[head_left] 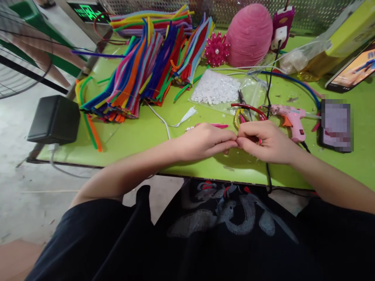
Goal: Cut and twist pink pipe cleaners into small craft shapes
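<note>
Both pinches closed, left hand point(206, 142) and right hand point(268, 141) meeting at the fingertips; can't tell what, if anything, sits between. Just beyond: one pink strip point(221, 126) partly hidden by the left hand, one glue gun point(297, 123), one bead bag point(216, 88). Farther: one lit phone point(353, 68) cut off at right, at least four overlapping pipe-cleaner bundles point(121, 89), one pink dome point(249, 35).

Small pink-red piece point(259, 141) — mostly hidden in right grip point(272, 141).
</note>
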A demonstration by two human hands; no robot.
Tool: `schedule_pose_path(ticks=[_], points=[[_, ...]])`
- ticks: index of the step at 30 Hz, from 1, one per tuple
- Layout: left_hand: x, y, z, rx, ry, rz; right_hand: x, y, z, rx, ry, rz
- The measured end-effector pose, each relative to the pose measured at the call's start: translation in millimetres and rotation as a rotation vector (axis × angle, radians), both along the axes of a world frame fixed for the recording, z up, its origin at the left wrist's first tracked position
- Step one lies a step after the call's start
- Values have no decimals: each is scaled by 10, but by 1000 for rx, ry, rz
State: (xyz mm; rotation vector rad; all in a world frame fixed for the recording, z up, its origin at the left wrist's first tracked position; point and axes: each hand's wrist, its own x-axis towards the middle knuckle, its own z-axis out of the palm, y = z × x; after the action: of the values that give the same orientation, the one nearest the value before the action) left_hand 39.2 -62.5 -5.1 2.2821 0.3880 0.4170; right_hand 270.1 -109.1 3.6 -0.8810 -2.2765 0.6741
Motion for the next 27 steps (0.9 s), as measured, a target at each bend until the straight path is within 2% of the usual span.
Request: schedule_pose_path(ticks=[4,6,9,12,14,16,19,21,23,25,27], points=[[0,5,77,-525,-19,33,26,6,32,105,28,-2],[-3,18,110,-737,-42,63,61,15,51,127,48,-13],[-9,56,141,-919,-34,94,127,27,79,201,71,-14],[-26,111,149,-953,-17,136,227,26,130,264,91,-26],[-42,144,142,-854,-40,216,307,21,175,285,109,-85],[-60,158,123,-655,-68,293,364,20,203,292,90,-131],[-84,140,63,-137,-100,367,358,27,177,252,8,-141],[-98,123,4,282,-99,355,306,33,125,218,-20,-143],[-109,117,-62,633,-90,275,251,33,76,174,-13,-150],[-118,128,-121,853,-88,199,212,28,48,97,19,-156],[-128,152,-160,963,-95,186,188,20,40,-4,79,-152]])
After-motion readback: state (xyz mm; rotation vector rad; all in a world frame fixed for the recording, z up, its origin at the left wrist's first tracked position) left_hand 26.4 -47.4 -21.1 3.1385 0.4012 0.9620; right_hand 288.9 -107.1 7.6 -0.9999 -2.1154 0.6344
